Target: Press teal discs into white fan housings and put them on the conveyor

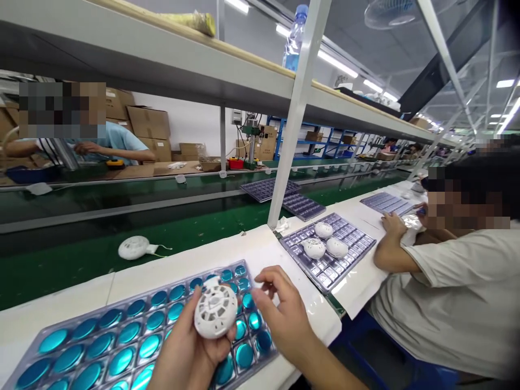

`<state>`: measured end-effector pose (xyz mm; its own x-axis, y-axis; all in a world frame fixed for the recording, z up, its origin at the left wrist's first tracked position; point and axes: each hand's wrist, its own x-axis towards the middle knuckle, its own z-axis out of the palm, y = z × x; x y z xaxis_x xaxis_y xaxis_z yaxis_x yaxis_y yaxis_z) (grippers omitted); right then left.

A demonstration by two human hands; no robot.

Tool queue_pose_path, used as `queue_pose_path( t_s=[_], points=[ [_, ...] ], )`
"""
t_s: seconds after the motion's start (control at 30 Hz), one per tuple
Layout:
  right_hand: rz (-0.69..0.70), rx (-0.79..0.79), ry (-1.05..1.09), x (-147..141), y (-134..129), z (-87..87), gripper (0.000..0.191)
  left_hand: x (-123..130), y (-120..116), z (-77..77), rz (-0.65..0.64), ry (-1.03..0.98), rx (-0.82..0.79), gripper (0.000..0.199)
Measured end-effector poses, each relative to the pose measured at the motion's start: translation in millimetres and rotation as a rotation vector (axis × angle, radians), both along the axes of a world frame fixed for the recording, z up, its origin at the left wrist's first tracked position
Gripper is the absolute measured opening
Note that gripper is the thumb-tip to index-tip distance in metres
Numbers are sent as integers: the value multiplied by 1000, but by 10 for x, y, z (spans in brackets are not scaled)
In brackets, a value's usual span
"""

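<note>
My left hand [179, 357] is cupped palm-up, thumb raised against the edge of a round white casing [215, 311], which it holds just above the tray. The casing is perforated, with a small white tab at its upper edge. My right hand [286, 322] is open, its fingers [266, 277] loosely spread and not touching the casing, and it sits just beside it, over the tray's far corner.

Beneath my hands, a clear plastic tray [122, 297] lies on the white counter [52, 319]. Every pocket I can see holds a shiny teal disc [122, 362]; the pockets under my hands are hidden. No disc in view has a casing on it, so this tray shows none placed yet, and the casing in my hand is the only one at my place.

Farther along the counter, a co-worker's hand [392, 223] rests on it near another tray. Between us, a second tray [353, 271] holds three white casings [324, 230] in a loose group, with its other pockets showing no teal discs. Ahead of me, a white casing with a thin cord [134, 247] lies on the green conveyor belt [60, 271], and two more trays [270, 189] sit on the belt farther off.
</note>
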<state>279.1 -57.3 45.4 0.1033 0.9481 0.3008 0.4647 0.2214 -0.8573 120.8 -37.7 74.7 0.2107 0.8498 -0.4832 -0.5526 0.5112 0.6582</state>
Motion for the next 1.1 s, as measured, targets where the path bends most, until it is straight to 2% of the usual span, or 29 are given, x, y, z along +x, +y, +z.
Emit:
queue_pose_path(
  t_s=[0.03, 0.13, 0.23, 0.3, 0.37, 0.5, 0.53, 0.63, 0.73, 0.9, 1.1],
  points=[
    [-33, -40, -103, 9, 81, -29, 14, -57, 36, 19, 22, 2, 25, 29],
    [-67, -144, -329, 31, 259, -139, 6, -202, 87, 50, 35, 0, 116, 38],
    [-49, -183, -347, 29, 320, -169, 8, -252, 39, 48, 26, 18, 147, 41],
    [16, -208, -349, 38, 288, -94, 11, -249, -11, 45, -7, 46, 148, 41],
    [115, -241, -261, 50, 195, 44, 12, -236, -52, 38, -15, 65, 149, 44],
    [290, -299, 207, -7, -57, 352, 18, -206, -99, -3, 44, 69, 160, 64],
    [303, -286, 264, -45, -102, 405, 20, -201, -109, -17, 56, 75, 156, 68],
    [306, -207, 219, -182, -150, 474, 17, -195, -142, -46, 75, 122, 116, 68],
    [319, -132, 121, -279, -111, 442, 9, -198, -172, -58, 72, 180, 124, 62],
    [273, 7, -74, -293, -74, 357, 9, -206, -192, -148, 89, 219, 164, 64],
    [236, 44, -108, -268, -89, 340, 10, -232, -184, -327, 91, 195, 201, 63]
  ],
)
